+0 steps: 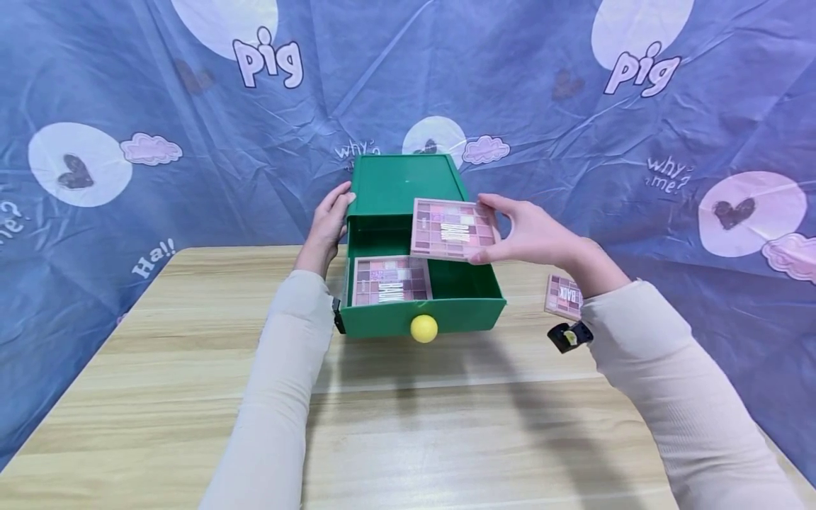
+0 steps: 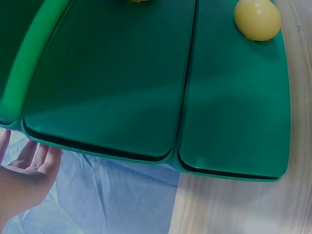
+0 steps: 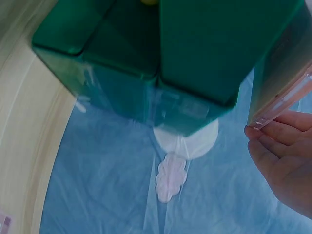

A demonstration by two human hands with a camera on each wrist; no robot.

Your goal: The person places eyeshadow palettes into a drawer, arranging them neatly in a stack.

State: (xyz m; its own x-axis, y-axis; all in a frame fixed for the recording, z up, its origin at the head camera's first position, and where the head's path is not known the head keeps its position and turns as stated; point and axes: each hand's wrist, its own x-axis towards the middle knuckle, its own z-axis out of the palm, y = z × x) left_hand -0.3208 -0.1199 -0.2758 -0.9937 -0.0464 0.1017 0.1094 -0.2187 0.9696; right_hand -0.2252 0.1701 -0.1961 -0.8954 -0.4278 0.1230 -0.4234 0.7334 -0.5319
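Observation:
A green drawer box [image 1: 408, 183] stands on the table, its top drawer [image 1: 455, 320] pulled out by a round yellow knob [image 1: 423, 329]. In the left part of that drawer lies an eyeshadow palette [image 1: 392, 281] under a clear lid. My right hand [image 1: 532, 234] pinches a second palette [image 1: 451, 228] by its right end, thumb at the near corner, and holds it tilted over the drawer's right part. The fingers of my left hand [image 1: 328, 221] rest against the box's left upper edge; the left wrist view also shows this hand [image 2: 34, 170] at the box's side.
A third palette [image 1: 564, 296] lies on the wooden table [image 1: 210, 368] to the right, partly hidden by my right wrist. More drawer fronts [image 2: 107, 83] with yellow knobs show in the left wrist view. A blue printed cloth [image 1: 357, 64] hangs behind the table.

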